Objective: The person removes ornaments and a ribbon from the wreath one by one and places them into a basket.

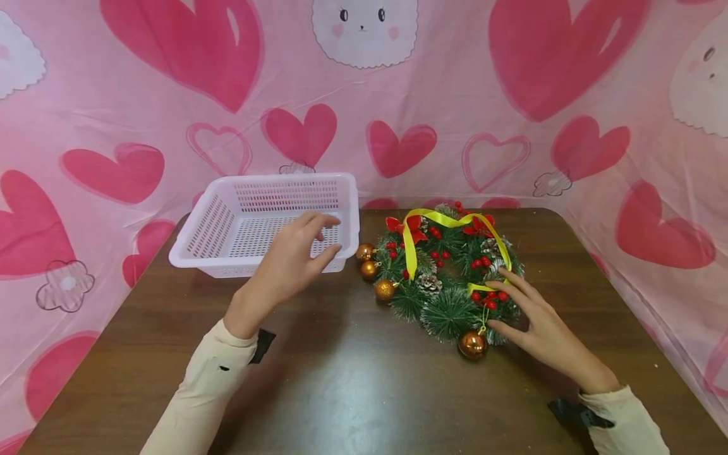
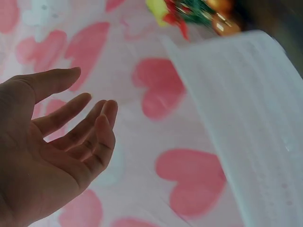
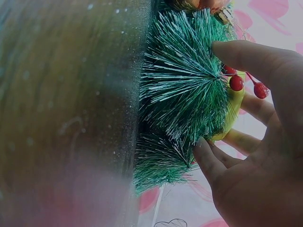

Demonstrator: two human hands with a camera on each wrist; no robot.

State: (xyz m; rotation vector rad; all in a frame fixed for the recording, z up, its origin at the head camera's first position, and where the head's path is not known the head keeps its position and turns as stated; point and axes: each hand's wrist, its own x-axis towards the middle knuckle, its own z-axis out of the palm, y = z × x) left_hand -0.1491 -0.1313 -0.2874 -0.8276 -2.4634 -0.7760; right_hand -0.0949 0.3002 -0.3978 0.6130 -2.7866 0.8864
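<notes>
A green Christmas wreath (image 1: 449,314) lies on the table, decorated with red berries, pine cones, red flowers and a yellow ribbon (image 1: 409,246). Copper-coloured balls (image 1: 473,345) hang at its front and left edges. My right hand (image 1: 540,328) is at the wreath's right side, fingers spread over the berries and ribbon. In the right wrist view, the thumb and other fingertips meet the bristly greenery (image 3: 184,75). Held in the air over the front right of a white plastic basket (image 1: 196,260), my left hand (image 1: 287,259) has loosely bent fingers and holds nothing.
The basket stands at the back left of the brown wooden table (image 1: 352,392), its right rim close to the wreath's balls. A pink cloth with hearts (image 1: 400,148) hangs behind the table and along its sides.
</notes>
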